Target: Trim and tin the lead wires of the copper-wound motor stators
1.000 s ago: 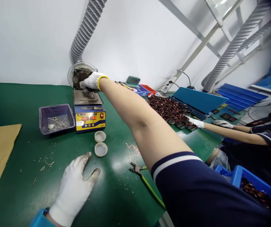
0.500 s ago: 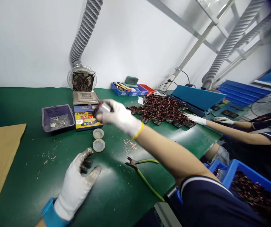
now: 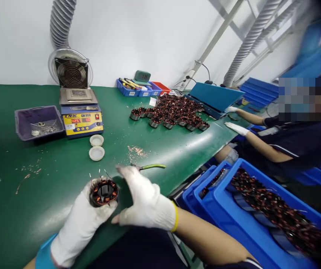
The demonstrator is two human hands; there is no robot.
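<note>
My gloved left hand (image 3: pixel 86 215) is wrapped round a motor stator (image 3: pixel 104 192), a dark ring with copper windings and several thin wire ends standing up from it. Close to its right side is my gloved right hand (image 3: pixel 146 200), thumb and fingers spread, with nothing between them. Just beyond those fingers lie the green-handled cutting pliers (image 3: pixel 151 166), their jaws partly hidden by the right hand. Two small white round dishes (image 3: pixel 96 153) stand farther off, in front of the solder pot (image 3: pixel 82 121) with its digital display.
A purple tray (image 3: pixel 39 121) with metal bits sits at left. Many wound stators (image 3: pixel 177 110) cover the table's back right. Blue bins (image 3: pixel 219 198) with more stators stand beside the table at right. A co-worker's gloved hand (image 3: pixel 236 129) rests on the far table end. Copper scraps (image 3: pixel 136 151) lie mid-table.
My right hand has come back from beside the solder pot, and the stator it held is now in my left hand. My right fingers have opened. The view has shifted right and downward.
</note>
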